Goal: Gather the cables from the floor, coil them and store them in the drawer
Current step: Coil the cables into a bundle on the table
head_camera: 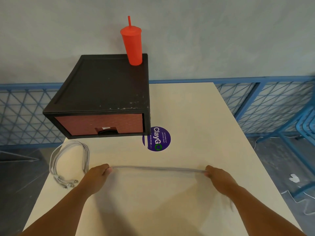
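Left hand (98, 174) and right hand (217, 175) both fisted tight on grey cable (158, 169), stretched taut between them; coiled cable (69, 160) just left of left hand

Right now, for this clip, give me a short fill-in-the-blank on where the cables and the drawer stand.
1. Both hands, the left hand and the right hand, hold a grey cable stretched ____ them.
2. The drawer of the black drawer unit is ____.
3. The red tumbler stands on top of the ____.
4. The other cable bundle lies on the table to the person's ____.

Missing words: between; shut; drawer unit; left
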{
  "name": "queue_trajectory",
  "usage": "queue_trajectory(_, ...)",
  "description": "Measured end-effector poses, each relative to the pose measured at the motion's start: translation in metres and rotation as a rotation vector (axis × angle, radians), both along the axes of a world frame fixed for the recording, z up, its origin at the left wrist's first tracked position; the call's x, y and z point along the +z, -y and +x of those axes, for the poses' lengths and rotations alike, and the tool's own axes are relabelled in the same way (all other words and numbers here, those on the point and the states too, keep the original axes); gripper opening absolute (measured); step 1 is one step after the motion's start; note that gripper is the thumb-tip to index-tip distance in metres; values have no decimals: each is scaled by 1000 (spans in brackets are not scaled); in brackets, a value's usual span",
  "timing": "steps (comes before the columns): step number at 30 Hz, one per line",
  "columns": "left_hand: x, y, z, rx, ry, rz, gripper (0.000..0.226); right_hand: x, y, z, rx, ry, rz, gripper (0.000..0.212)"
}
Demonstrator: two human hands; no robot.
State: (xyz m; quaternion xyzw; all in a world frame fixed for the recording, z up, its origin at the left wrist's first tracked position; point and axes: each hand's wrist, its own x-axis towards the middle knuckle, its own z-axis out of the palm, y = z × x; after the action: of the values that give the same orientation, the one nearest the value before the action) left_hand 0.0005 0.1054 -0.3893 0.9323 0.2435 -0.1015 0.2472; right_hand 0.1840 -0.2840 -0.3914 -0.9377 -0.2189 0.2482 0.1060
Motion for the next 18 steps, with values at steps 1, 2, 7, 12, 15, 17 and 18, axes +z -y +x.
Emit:
queue_trajectory(1,-1,1,2,8,-2,-8,34,0,3,3,-19,-2,5,20)
queue_trajectory(2,-1,1,3,23,1,-17,35,-1,7,6,-45,-8,14,23)
queue_trajectory(7,-6,-4,6,69,-20,-40,34,3,31,22,-146,-61,30,28)
queue_trajectory(12,-5,-1,10,43,-58,-26,35,10,42,26,65,28,-145,16)
queue_trajectory(15,-2,2,9,15,-89,-19,28,9,43,29,116,56,-166,15)
queue_trajectory(17,-1,3,7,17,-99,-11,27,7,45,32,94,21,-155,17)
queue_trajectory(18,-1,3,6,25,-106,-14,30,5,47,34,67,-4,-142,19)
